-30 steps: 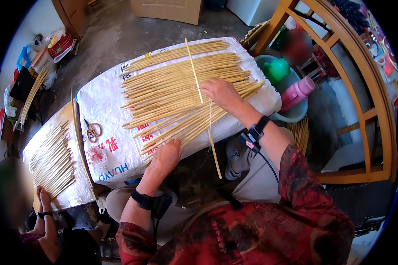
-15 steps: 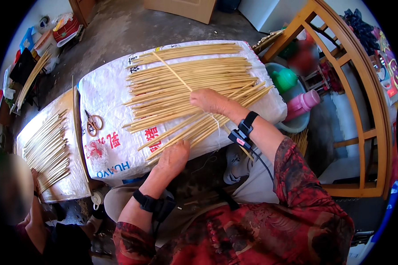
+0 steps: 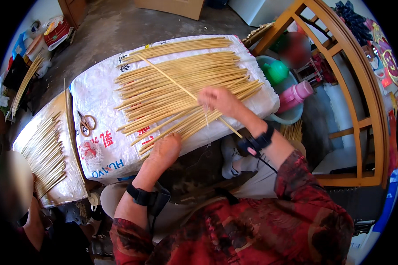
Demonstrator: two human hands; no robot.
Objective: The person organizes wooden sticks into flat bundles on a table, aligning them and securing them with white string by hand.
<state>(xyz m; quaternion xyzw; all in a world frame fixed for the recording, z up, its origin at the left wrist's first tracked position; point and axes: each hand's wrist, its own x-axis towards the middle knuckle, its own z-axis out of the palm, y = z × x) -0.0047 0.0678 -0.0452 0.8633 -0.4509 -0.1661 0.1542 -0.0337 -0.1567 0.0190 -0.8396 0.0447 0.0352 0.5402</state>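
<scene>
Lashing the cross stick (image 3: 166,76), it seems
Right hand (image 3: 216,100) pinched narrow on string (image 3: 206,117); left hand (image 3: 166,146) curled over sticks (image 3: 194,125), hold unclear; next calls for steady tension

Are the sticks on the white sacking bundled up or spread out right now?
Spread out: the sticks lie side by side across the white sacking, several angled near the left hand.
</scene>
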